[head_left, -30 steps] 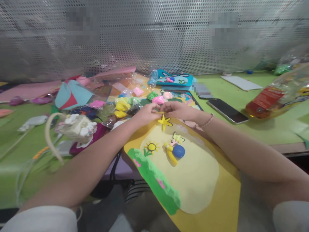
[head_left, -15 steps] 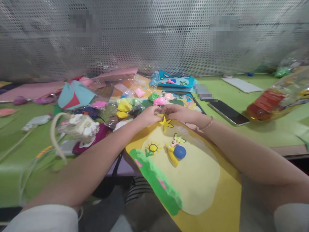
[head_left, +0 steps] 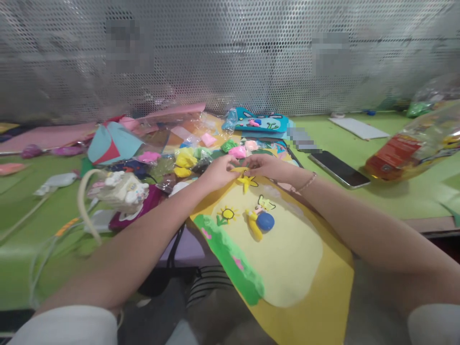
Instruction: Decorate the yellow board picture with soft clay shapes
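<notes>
A yellow card (head_left: 312, 306) slants from the table edge down toward my lap. On its pale yellow panel (head_left: 294, 258) are a yellow star-like flower (head_left: 246, 182), a sun (head_left: 227, 214), a blue clay oval (head_left: 265, 222) beside a curved yellow clay piece (head_left: 256, 229), and a green clay strip (head_left: 233, 263) with pink spots. My left hand (head_left: 223, 171) and my right hand (head_left: 264, 166) meet at the card's far end, just above the flower. Both have fingers bent and closed on the card's edge; the fingertips are partly hidden.
Behind my hands lie yellow clay (head_left: 184, 160), pink clay (head_left: 237, 152) and plastic wraps. A phone (head_left: 339, 168) and a tilted bottle (head_left: 398, 153) are at the right. A blue decorated case (head_left: 262, 122) lies farther back. Left are a charger (head_left: 124, 189) and cables. A perforated metal panel (head_left: 230, 52) stands behind.
The card's near part has shifted slightly up and left, carrying its clay figures along. A bit more yellow shows between my fingertips. My hands stay almost in place.
</notes>
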`<state>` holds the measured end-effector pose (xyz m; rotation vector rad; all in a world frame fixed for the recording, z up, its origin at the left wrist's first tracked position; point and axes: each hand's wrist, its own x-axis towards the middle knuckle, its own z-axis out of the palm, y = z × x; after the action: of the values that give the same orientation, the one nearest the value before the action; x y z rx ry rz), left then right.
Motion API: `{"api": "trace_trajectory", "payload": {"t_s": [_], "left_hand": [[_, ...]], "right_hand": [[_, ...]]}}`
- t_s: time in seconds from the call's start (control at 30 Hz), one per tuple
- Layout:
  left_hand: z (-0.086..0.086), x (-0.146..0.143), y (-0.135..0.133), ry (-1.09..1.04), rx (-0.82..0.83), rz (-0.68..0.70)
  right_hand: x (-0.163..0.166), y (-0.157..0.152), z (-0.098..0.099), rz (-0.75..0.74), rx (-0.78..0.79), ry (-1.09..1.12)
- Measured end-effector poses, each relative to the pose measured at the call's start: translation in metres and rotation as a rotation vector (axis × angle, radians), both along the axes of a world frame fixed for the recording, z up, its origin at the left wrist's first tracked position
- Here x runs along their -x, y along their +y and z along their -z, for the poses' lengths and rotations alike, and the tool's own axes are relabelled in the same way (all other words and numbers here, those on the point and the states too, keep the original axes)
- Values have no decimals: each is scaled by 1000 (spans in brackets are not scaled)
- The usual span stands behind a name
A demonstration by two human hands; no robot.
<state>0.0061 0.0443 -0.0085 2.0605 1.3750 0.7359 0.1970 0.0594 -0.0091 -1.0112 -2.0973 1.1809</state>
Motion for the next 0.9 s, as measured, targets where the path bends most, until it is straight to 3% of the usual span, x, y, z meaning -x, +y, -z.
{"api": "trace_trajectory", "payload": {"t_s": [0.2, 0.37, 0.6, 0.9], "left_hand": [[-9, 12, -2, 494, -468, -132], [-7, 12, -8, 826, -430, -190], [1, 6, -13, 849, -451, -108], [3, 8, -13, 875, -438, -103]], "right_hand": [[-4, 6, -3, 274, -15, -111], [-2, 3, -8, 390, -101, -273], [4, 6, 4, 388, -198, -348], [14, -3, -2, 458, -244, -453]]}}
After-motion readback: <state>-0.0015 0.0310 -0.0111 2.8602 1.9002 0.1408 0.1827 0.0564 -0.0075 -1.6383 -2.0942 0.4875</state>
